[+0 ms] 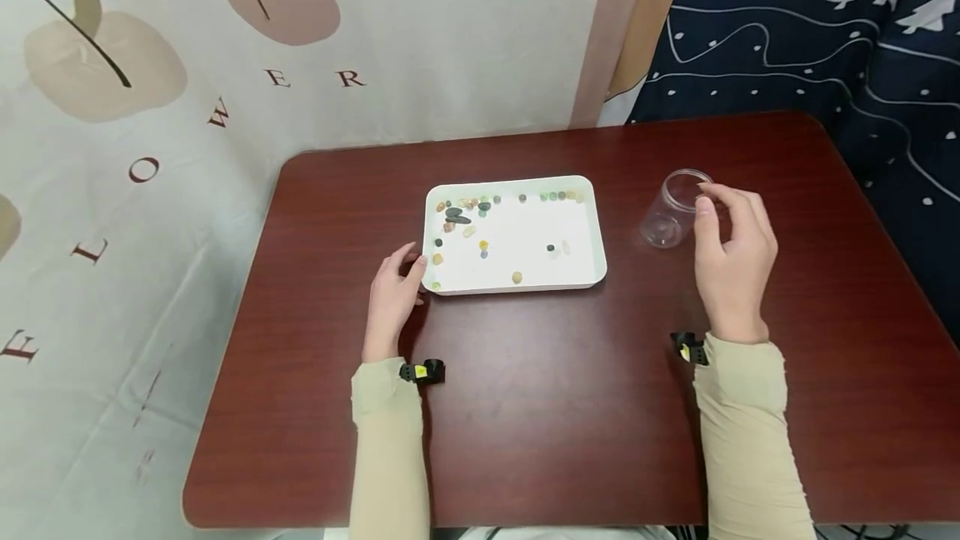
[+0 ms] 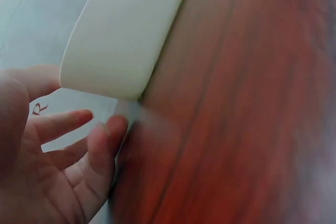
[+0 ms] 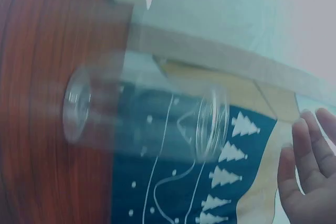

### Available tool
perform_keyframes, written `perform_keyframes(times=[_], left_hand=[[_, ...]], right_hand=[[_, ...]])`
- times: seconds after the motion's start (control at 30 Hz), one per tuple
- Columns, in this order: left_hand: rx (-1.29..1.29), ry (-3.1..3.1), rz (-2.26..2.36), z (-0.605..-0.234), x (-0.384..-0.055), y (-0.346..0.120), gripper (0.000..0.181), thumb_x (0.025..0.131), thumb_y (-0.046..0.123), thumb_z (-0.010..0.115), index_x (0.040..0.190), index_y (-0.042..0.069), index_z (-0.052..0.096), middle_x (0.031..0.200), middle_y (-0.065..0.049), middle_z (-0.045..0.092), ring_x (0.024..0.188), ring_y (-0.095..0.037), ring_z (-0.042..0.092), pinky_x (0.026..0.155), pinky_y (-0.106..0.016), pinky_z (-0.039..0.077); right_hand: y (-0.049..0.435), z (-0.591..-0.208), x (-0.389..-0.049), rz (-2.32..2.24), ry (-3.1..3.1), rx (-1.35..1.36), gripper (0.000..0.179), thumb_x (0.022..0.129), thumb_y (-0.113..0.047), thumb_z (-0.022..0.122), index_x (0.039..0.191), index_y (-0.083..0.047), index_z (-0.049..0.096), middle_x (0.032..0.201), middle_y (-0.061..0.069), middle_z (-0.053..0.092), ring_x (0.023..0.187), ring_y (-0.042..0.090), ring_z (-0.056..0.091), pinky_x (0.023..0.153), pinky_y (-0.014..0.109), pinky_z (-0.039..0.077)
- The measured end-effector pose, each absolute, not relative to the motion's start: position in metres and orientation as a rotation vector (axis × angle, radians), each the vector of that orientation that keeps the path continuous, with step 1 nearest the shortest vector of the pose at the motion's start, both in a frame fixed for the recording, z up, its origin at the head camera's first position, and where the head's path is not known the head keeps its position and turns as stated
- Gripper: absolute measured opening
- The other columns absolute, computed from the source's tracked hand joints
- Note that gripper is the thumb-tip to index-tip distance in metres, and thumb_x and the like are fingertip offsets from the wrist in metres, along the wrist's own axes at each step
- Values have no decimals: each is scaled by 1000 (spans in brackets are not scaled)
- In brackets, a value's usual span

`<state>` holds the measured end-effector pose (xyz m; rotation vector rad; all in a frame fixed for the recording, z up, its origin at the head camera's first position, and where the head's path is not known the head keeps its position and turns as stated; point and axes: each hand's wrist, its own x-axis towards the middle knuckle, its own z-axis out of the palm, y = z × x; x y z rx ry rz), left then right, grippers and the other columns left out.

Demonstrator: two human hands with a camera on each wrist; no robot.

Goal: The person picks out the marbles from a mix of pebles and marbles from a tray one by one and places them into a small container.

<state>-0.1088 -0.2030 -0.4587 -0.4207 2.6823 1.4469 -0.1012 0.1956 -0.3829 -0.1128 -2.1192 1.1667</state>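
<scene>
My left hand [image 1: 393,294] is at the near-left corner of a white tray [image 1: 517,236], its thumb against the rim and its other fingers loosely bent outside the tray. The left wrist view shows the tray's side [image 2: 115,40] with fingertips just beyond its corner. Small coloured stones lie in the tray, among them dark flat stones [image 1: 459,220] and a yellowish round stone [image 1: 517,277]. To the right stands a clear, lidless jar [image 1: 663,223]. My right hand [image 1: 737,261] is beside its mouth; the right wrist view shows the fingers [image 3: 307,156] extended and apart from the jar.
Everything stands on a dark red-brown table [image 1: 540,415]. Behind it hangs a pale curtain with letters [image 1: 465,40]; a navy cloth with white trees [image 1: 795,48] is at the back right. Each wrist wears a black strap camera [image 1: 423,371].
</scene>
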Motion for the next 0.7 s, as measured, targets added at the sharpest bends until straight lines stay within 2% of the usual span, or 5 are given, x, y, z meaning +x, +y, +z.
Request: perform_keyframes(times=[0.23, 0.33, 0.47, 0.53, 0.7], left_hand=[[-416, 2465, 1610, -463, -114, -201, 45, 91, 29, 51, 135, 39, 42, 129, -1, 54, 61, -22, 64, 51, -33, 53], [-393, 2396, 1678, -462, -116, -205, 48, 91, 25, 52, 136, 37, 40, 133, 1, 51, 60, -25, 65, 50, -34, 54], [-346, 2343, 1726, -463, -118, -208, 52, 90, 26, 57, 138, 34, 39, 137, 3, 47, 58, -26, 64, 50, -36, 54], [-328, 2330, 1739, -464, -119, -208, 54, 89, 26, 58, 139, 34, 38, 139, 3, 45, 56, -25, 64, 49, -35, 53], [-379, 2335, 1810, -463, -121, -203, 47, 89, 28, 58, 135, 32, 46, 132, 1, 53, 48, -21, 59, 46, -31, 51]], right_hand=[[169, -386, -113, 1276, -2152, -41, 25, 89, -28, 57, 110, -18, 68, 99, 2, 63, 85, 4, 56, 72, 14, 41], [155, -379, -117, 1334, -2188, -20, 26, 90, -27, 56, 111, -17, 67, 96, 3, 63, 79, 0, 56, 67, 13, 42], [138, -363, -116, 1404, -2208, -1, 27, 92, -23, 54, 113, -11, 65, 96, 7, 64, 78, 11, 59, 67, 14, 44], [132, -356, -116, 1430, -2213, -10, 27, 92, -22, 53, 114, -11, 64, 97, 9, 65, 77, 10, 59, 68, 13, 44], [127, -355, -121, 1466, -2235, -47, 27, 93, -25, 52, 116, -15, 63, 100, 9, 66, 77, 7, 60, 69, 13, 44]])
